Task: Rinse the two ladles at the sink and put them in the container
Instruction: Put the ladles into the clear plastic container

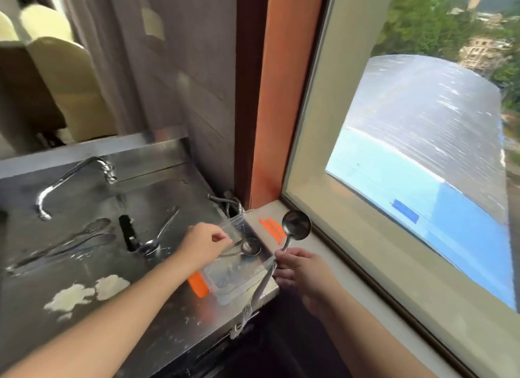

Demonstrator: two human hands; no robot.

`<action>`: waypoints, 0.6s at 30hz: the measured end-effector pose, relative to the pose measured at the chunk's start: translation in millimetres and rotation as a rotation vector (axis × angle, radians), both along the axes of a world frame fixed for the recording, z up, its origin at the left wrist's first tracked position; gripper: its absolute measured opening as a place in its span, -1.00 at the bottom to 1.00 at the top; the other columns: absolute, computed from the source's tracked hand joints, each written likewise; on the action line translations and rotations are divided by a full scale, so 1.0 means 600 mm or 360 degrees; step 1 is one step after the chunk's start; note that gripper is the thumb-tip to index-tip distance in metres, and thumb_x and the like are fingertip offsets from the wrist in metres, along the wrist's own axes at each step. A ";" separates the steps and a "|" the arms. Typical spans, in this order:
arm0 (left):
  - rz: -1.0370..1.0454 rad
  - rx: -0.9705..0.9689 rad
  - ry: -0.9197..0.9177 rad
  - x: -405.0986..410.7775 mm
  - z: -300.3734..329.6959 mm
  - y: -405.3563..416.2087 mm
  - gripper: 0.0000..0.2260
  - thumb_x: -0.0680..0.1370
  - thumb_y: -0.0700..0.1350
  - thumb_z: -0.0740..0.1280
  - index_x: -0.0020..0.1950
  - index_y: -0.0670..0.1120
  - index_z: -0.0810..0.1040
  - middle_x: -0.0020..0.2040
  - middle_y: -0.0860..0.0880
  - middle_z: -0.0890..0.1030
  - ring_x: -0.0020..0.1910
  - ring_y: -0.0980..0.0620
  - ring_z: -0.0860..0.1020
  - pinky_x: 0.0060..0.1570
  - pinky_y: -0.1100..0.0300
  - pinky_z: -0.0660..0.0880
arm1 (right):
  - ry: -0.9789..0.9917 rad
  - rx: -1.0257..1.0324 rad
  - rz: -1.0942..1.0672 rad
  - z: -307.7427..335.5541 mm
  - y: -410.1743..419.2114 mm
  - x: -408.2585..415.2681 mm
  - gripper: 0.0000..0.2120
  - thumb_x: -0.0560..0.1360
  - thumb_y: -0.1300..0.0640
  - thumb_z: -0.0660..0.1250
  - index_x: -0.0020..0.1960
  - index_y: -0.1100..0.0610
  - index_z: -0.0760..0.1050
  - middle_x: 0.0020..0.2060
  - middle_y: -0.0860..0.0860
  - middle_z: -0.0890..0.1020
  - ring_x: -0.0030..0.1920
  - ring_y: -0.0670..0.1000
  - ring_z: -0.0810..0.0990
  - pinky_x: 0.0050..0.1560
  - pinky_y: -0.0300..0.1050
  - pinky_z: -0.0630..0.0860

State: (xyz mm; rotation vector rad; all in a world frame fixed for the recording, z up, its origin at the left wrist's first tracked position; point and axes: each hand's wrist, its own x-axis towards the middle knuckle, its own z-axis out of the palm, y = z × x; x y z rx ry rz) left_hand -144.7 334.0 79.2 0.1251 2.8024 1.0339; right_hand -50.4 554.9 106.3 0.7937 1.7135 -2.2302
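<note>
Your left hand point(204, 244) pinches one ladle point(249, 247) over the clear container point(225, 279) at the counter's right edge; your right hand point(298, 270) grips the second ladle point(296, 225) mid-handle. Wet steel probably slips, so hold firmly.

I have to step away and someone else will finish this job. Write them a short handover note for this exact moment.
Left hand: holds the smaller steel ladle by its handle, bowl inside the clear plastic container with orange clips.
Right hand: grips the larger steel ladle by its handle, bowl raised above the container's right side, not yet in.
Container sits on the steel sink counter, right end, by the window sill.
Done: one ladle is going in.
Left: release it, then put the larger ladle in.
</note>
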 end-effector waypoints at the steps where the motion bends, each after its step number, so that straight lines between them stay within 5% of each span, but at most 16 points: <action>1: 0.0087 0.0170 -0.0100 0.027 0.009 -0.015 -0.84 0.51 -0.02 0.45 -0.18 -0.07 0.75 -0.25 0.00 0.74 -0.23 0.01 0.68 -0.11 0.11 0.60 | 0.0005 -0.0052 0.0037 0.001 -0.002 -0.008 -0.86 0.51 0.29 0.46 -0.04 0.19 0.49 -0.26 0.19 0.62 -0.47 0.03 0.62 -0.48 -0.19 0.56; 7: 0.0205 0.0829 -0.0804 0.173 0.041 -0.078 -0.67 0.50 0.14 0.46 0.06 -0.11 0.72 -0.06 -0.06 0.77 -0.20 0.02 0.70 -0.16 0.16 0.63 | -0.0006 -0.0276 0.0153 -0.005 -0.021 -0.047 -0.84 0.54 0.30 0.41 -0.07 0.16 0.44 -0.34 0.14 0.67 -0.41 0.01 0.69 -0.46 -0.22 0.59; 13: 0.0603 0.1405 -0.0756 0.247 0.058 -0.084 -0.91 0.55 -0.30 0.42 -0.01 -0.27 0.72 -0.18 -0.18 0.72 -0.29 0.03 0.64 -0.27 0.23 0.62 | -0.0005 -0.0336 0.0345 -0.016 -0.048 -0.061 -0.86 0.55 0.29 0.42 -0.11 0.19 0.47 -0.38 0.11 0.70 -0.36 0.02 0.74 -0.39 -0.21 0.64; 18: 0.0645 0.1260 -0.0662 0.250 0.050 -0.112 -0.91 0.55 -0.36 0.40 -0.01 -0.31 0.69 -0.26 -0.16 0.69 -0.33 0.05 0.62 -0.29 0.26 0.61 | -0.0063 -0.0205 0.0423 -0.019 -0.049 -0.082 -0.93 0.60 0.25 0.34 0.07 0.22 0.51 -0.12 0.18 0.66 -0.23 0.09 0.71 -0.33 -0.17 0.66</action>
